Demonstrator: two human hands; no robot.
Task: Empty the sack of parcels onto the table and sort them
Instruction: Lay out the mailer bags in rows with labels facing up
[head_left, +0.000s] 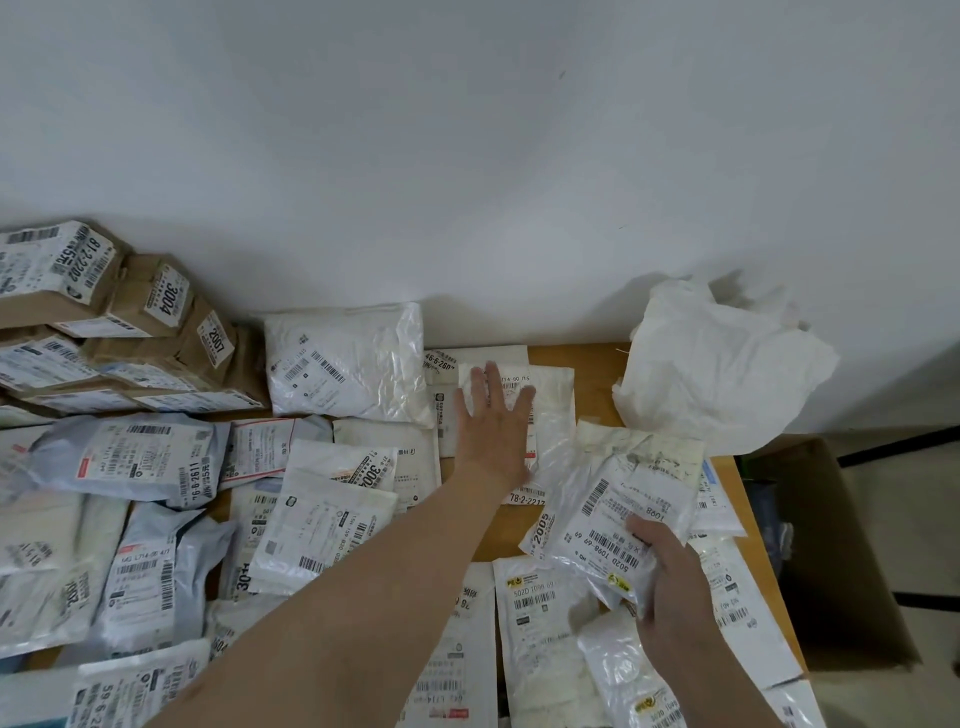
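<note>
Many white and grey plastic mailer parcels with barcode labels cover the wooden table (597, 358). My left hand (493, 421) lies flat with spread fingers on a white parcel (553, 410) near the table's far middle. My right hand (670, 582) grips a small white parcel (608, 525) at the right, lifted a little above the others. The crumpled white sack (717, 369) lies slack at the far right corner against the wall. A larger white parcel (345, 364) lies left of my left hand.
Brown cardboard boxes (135, 322) with labels are stacked at the far left against the wall. An open cardboard box (841, 571) stands on the floor right of the table. The white wall closes the far side.
</note>
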